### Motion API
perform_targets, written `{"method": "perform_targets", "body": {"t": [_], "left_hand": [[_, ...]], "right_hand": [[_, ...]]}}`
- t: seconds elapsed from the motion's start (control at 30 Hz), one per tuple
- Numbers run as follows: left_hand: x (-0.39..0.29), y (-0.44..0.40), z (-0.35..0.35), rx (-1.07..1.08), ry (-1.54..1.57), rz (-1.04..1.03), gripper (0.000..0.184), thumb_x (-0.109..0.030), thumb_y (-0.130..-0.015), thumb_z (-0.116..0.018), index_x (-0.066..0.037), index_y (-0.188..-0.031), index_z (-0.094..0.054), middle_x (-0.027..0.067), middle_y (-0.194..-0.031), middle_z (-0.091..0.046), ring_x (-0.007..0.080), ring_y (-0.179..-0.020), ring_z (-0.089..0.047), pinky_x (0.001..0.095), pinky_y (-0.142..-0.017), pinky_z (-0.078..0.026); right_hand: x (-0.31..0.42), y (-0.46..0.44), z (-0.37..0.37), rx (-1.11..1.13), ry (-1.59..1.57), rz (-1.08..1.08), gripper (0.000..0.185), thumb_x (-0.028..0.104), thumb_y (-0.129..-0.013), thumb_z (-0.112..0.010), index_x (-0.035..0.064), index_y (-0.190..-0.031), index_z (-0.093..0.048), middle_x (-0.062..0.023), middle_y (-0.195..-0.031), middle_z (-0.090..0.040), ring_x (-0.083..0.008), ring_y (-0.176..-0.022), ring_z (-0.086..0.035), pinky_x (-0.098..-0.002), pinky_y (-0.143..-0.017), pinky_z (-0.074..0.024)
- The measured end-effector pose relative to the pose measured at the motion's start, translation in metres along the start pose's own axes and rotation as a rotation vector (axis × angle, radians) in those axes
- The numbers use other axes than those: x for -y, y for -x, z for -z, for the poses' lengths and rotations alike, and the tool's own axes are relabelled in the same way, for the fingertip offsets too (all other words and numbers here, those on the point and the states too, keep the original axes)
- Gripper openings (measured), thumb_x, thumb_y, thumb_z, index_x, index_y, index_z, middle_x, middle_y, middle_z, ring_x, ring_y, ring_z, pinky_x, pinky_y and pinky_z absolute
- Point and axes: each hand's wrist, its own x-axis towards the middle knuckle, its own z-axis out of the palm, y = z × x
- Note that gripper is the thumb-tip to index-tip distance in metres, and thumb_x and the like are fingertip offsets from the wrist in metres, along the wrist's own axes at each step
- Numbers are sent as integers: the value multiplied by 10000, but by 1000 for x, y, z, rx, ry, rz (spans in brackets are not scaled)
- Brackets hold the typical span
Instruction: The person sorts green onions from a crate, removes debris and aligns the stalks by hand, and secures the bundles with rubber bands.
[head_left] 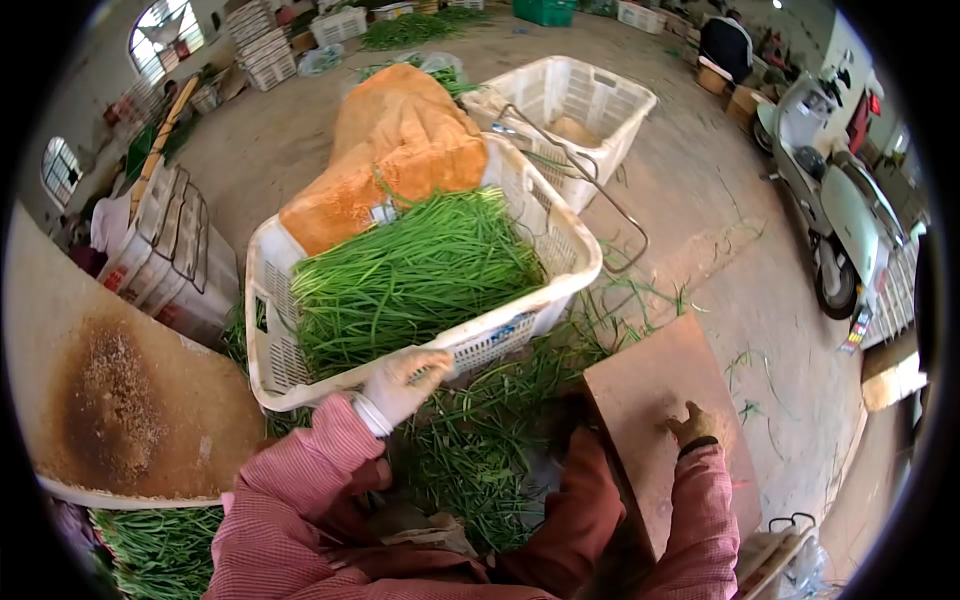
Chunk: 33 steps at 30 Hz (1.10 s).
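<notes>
My left hand (400, 385), in a pale glove, is at the near rim of a white plastic crate (420, 366). Its fingers are curled together, and whether anything is in them I cannot make out. Long green garlic chives (420, 270) lie piled in the crate, beside an orange woven sack (400, 140) at its far side. Over to the right, my right hand (694, 426) rests at a reddish-brown board (650, 385), with thumb and a finger apart and nothing visible between them.
Loose green stalks (460, 450) cover the floor between my legs and the crate. A second white crate (610, 130) with a metal handle (625, 215) stands behind. On the left is a stained tabletop (200, 400); a scooter (830, 190) and a seated person (727, 48) are farther right.
</notes>
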Motion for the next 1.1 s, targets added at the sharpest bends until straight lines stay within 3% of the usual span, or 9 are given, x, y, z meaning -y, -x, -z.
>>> {"method": "perform_targets", "body": {"t": [0.1, 0.27, 0.4, 0.57, 0.63, 0.7, 0.77, 0.93, 1.1], "left_hand": [[14, -15, 48, -91, -55, 57, 102, 3, -756, -571, -26, -843, -617, 78, -928, -620, 152, -851, -582, 274, -786, -453], [76, -27, 86, -164, -13, 203, 161, 12, -727, -595, -20, -885, -600, 64, -892, -630, 118, -798, -594, 230, -750, -465], [106, -33, 103, -84, 21, 221, 199, 4, -708, -623, -50, -900, -613, 70, -902, -626, 132, -842, -587, 249, -796, -452], [141, -40, 201, -629, -233, 303, 397, -14, -682, -631, -38, -1066, -533, 114, -1064, -556, 221, -991, -509, 289, -892, -378], [175, -24, 244, -613, -1057, 461, 654, -231, -632, -698, -65, -1197, -412, 172, -1131, -480, 297, -1024, -470, 327, -923, -351], [224, -4, 267, -556, -1219, 561, 811, -304, -615, -693, -81, -1281, -288, 203, -1092, -482, 330, -957, -493, 358, -866, -390], [238, 0, 273, -540, -1022, 677, 812, -275, -630, -666, -93, -1299, -243, 206, -1071, -490, 340, -950, -499, 369, -845, -400], [224, -12, 269, -463, -819, 910, 844, -200, -673, -612, -115, -1342, -105, 213, -1070, -487, 342, -949, -510, 383, -799, -422], [226, -9, 266, -503, -988, 561, 855, -192, -644, -669, -45, -1319, -165, 207, -1157, -413, 335, -1022, -453, 340, -871, -389]], "right_hand": [[41, 9, 29, -91, 9, 14, 422, 268, -699, -647, 72, -1062, -559, -80, -658, -620, -183, -617, -598, -309, -609, -463], [164, 13, 68, -575, -386, 599, 204, 74, -730, -610, 113, -930, -614, -115, -717, -598, -260, -638, -583, -316, -575, -469], [237, -9, 58, -488, -480, 750, 180, 75, -753, -576, 92, -929, -610, -116, -819, -599, -263, -779, -575, -327, -701, -454], [275, -44, 13, -188, -587, 772, 195, 70, -765, -552, 58, -954, -601, -143, -966, -573, -285, -974, -507, -333, -846, -398], [271, -62, -22, -224, -485, 840, 196, 73, -780, -524, 57, -959, -601, -142, -1015, -557, -278, -1023, -479, -327, -895, -367], [272, -69, -33, -272, -503, 749, 191, 102, -799, -492, 54, -949, -602, -131, -1000, -571, -291, -1050, -461, -331, -925, -347], [299, -57, 2, -364, -119, 861, 191, 139, -812, -476, 55, -928, -603, -124, -913, -598, -286, -963, -512, -345, -872, -383], [316, -62, -1, -192, -358, 641, 209, 195, -830, -491, 54, -914, -619, -80, -616, -589, -208, -611, -556, -319, -635, -436], [307, -84, -38, -164, -906, 512, 271, 221, -873, -480, -9, -937, -609, -2, -535, -525, -67, -515, -492, -203, -516, -391]]}}
